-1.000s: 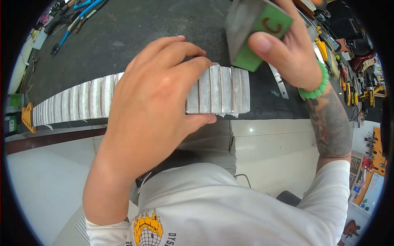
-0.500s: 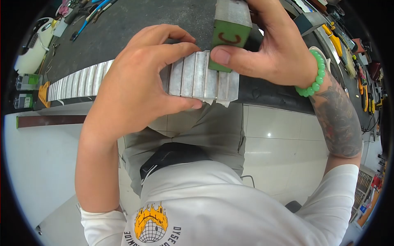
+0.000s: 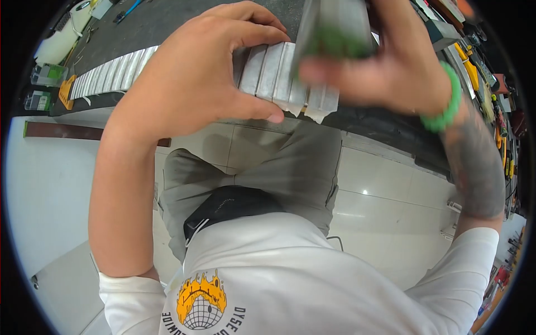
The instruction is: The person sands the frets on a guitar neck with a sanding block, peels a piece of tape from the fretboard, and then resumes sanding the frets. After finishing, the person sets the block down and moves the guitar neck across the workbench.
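A guitar neck (image 3: 114, 70), its fretboard covered in silvery tape strips between the frets, lies across the dark bench. My left hand (image 3: 192, 78) straddles it near the right end, thumb along the near edge and fingers at the far edge. Above that end my right hand (image 3: 399, 75), smeared by motion, grips a block (image 3: 338, 19) with grey metal-looking sides and a green face. Whether the block touches the neck is hard to tell. Torn tape ends (image 3: 319, 116) hang off the near edge. An orange piece (image 3: 66, 92) sits at the neck's narrow left end.
Pliers, yellow-handled tools (image 3: 468, 64) and other gear crowd the right side of the bench. Small clear boxes (image 3: 39, 100) and a pale container (image 3: 64, 42) stand at the left. Below the bench edge a dark red-brown bar (image 3: 64, 130) shows.
The right hand and block have shifted up and to the right in the view, and are now blurred. The left hand keeps its place on the neck, while the whole bench appears higher.
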